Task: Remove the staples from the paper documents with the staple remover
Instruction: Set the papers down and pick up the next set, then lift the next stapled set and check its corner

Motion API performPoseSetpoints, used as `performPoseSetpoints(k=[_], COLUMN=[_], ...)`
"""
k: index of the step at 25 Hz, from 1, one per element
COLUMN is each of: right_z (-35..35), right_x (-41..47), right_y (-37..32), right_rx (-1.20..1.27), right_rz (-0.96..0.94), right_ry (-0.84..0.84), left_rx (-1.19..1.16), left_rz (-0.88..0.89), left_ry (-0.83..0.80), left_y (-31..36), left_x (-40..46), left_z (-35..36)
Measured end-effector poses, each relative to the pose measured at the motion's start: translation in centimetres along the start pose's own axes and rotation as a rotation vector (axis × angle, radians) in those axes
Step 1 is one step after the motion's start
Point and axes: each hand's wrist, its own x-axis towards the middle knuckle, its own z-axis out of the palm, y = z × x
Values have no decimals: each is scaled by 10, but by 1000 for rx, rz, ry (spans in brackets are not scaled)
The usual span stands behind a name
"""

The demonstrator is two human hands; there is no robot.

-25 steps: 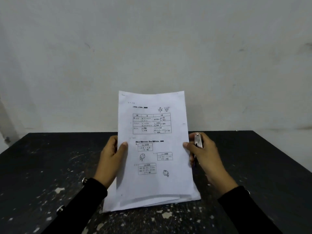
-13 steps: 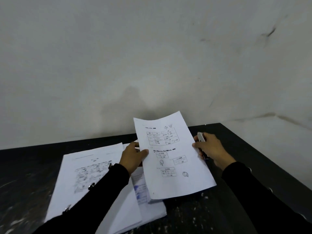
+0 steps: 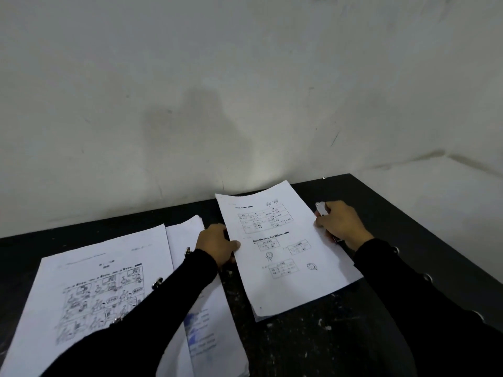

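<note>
comic sheet (image 3: 89,289): far left of the held document, lies flat on the black table (image 3: 313,341), printed comic panels face up, top sheet of a paper pile; left sleeve crosses over its right part.
second pile (image 3: 185,235): just left of the held document, partly under the comic sheet and under the left sleeve; a sheet with blue print (image 3: 200,326) shows near its lower end.
left sleeve (image 3: 152,308): black, metal buttons along the cuff, runs from the bottom edge up toward the held document.
left hand (image 3: 216,247): at the held document's left edge, about mid-height; thumb lies on the printed face, other fingers curl behind the sheet, so it pinches the edge.
held document (image 3: 285,251): white stapled sheets with tables and small drawings; near end rests on the table, far end lifted and tilted toward the wall (image 3: 245,91); lower corner shows several sheet edges. Staple itself too small to tell.
right hand (image 3: 340,223): at the held document's right edge, upper part; fingers curled round the staple remover, thumb tip touching the paper edge.
staple remover (image 3: 322,208): silver metal, just right of the held document's right edge; upper end sticks out above the curled fingers, a dark end shows below the hand; not on the staple corner, apart from the paper's top.
right sleeve (image 3: 424,300): black, buttons on the outer side, right of the held document.
table: black, chipped with pale specks, showing below and right of the held document.
</note>
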Motion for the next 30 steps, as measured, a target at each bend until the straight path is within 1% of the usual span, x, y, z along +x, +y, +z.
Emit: performPoseSetpoints(k=[8,12,15,17,20,23,26,30], right_z=[18,23,25,26,35,55,80,105], right_x=[11,7,2,-8,-44,-93,-137,-170], right_y=[2,6,3,-5,-29,-61,-88,-107], right_rx=[-59,-58,-123,-91,29,149,267,348], right_rz=[-22,-59,-140,-176,-238,-270,-243,-204], right_ry=[32,66,119,126,48,-98,-276,-404], left_rx=[86,270,260,203,148,181,201,252], left_rz=[-2,18,60,108,177,213,163,65], left_ry=[58,96,114,142,242,342,409,501], left_y=[-7,-5,-1,2,1,-19,-55,-108], left_x=[22,25,17,2,-30,-70,-109,-143], left_z=[0,2,-3,-12,-35,-65,-97,-143])
